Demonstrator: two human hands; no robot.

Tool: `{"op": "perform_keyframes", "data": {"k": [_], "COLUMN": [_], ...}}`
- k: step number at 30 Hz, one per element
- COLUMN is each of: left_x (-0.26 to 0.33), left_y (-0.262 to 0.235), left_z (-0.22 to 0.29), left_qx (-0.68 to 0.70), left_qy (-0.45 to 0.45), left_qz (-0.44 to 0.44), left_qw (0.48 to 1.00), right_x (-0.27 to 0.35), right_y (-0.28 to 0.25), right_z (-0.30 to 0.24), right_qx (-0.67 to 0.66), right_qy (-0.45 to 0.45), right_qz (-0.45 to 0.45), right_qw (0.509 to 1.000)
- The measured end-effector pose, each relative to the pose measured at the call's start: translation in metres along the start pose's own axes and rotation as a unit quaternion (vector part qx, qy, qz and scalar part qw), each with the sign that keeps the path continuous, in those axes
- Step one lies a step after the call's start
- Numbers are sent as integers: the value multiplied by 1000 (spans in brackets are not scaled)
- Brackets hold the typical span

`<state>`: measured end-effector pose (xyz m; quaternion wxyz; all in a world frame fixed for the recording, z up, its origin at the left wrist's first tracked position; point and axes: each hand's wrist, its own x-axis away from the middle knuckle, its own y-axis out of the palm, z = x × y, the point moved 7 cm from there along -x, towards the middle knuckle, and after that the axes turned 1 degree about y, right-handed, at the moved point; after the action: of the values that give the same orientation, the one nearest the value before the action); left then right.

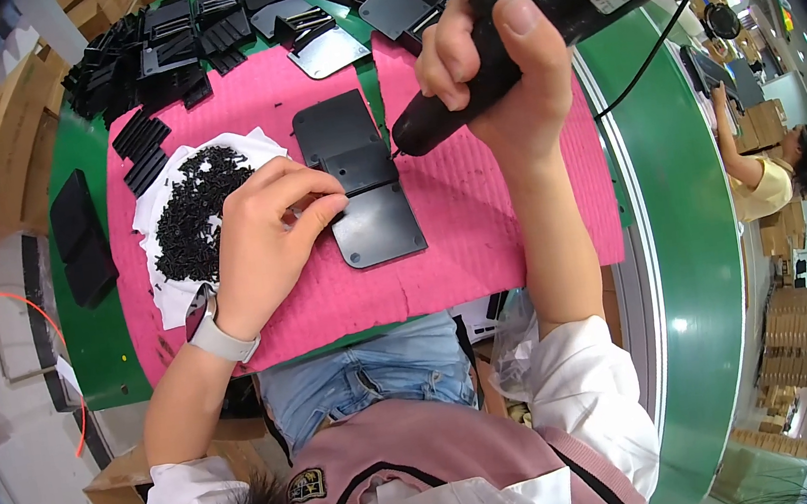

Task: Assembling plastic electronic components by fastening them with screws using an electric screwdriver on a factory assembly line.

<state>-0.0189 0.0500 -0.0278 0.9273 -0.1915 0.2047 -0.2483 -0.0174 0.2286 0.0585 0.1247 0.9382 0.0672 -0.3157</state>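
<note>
My right hand (529, 85) is wrapped round a black electric screwdriver (560, 6), its tip pointing down at the right edge of a black hinged plate (378, 223). That plate lies spread out flat, two panels with rounded corners meeting at a middle joint. At the joint's left side, my left hand (268, 213) brings thumb and fingertips together, touching or almost touching the plate; whatever sits between them is hidden. Under and beside my left hand, a heap of small black screws (188, 218) rests on a white cloth (163, 307).
Pink sheets (482, 232) cover part of the green table (679, 319). Many black plates and brackets (196, 36) are piled along the far side. A black part (82, 239) lies at the left edge. The screwdriver's cable (670, 43) curves down on the right. Another person (767, 177) works farther right.
</note>
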Motion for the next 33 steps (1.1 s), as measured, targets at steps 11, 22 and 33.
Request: {"op": "perform_keyframes", "data": {"k": [11,22,33], "left_x": [0,0,-1], "left_y": [7,10,1], "left_z": [-16,-17,-5], "left_qx": [75,76,-20], "left_qy": [-37,-33,41], "left_qz": [-9,0,17], "left_qw": [996,997,999], "right_x": [-3,-8,4], "right_y": [20,18,25], "right_z": [4,13,4], "right_qx": [94,-5,81], "right_qy": [42,44,26], "right_qz": [8,21,17], "right_qw": [995,999,996]}}
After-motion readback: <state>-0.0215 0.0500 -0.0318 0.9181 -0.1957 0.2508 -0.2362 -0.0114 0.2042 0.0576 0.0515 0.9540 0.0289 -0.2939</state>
